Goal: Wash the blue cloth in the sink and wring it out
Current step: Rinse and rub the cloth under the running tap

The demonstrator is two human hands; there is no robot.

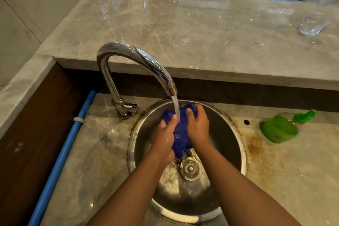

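Both hands grip the bunched blue cloth (pixel 180 132) over the round sink (pixel 236 145), under water running from the tap (pixel 139 60). The left hand (pixel 165 137) clasps its left side, the right hand (pixel 199 126) its right, fingers curled over the top. A green bottle (pixel 280 128) lies on the counter (pixel 293 170).

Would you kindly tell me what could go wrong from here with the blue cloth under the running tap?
1. The stream from the faucet hits the blue cloth gripped by the left hand and right hand, so water may splash over the rim of the sink.
2. The cloth's lower end hangs close to the drain strainer, which looks off its seat, so it might snag there.
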